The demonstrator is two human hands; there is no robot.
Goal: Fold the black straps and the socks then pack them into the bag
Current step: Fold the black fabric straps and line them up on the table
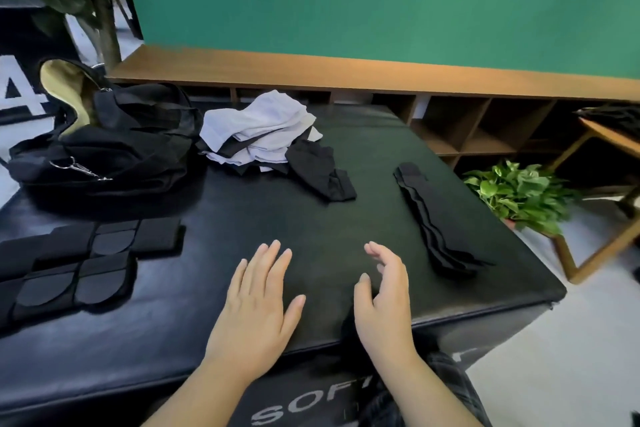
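Observation:
My left hand (258,298) lies flat and open on the black padded surface (346,156) near its front edge. My right hand (384,295) hovers beside it, fingers relaxed, holding nothing. A black bag (104,152) with a tan lining sits open at the back left. Next to it lies a heap of white socks (263,133) mixed with black socks (322,170). A long stack of black socks or straps (433,215) lies to the right of my right hand. Folded black straps (79,263) with rounded tabs are spread at the left.
A wooden shelf unit (467,128) runs along the green wall behind. A potted green plant (523,194) and a wooden stool (609,163) stand on the floor to the right. A tree-like plant (104,21) rises behind the bag.

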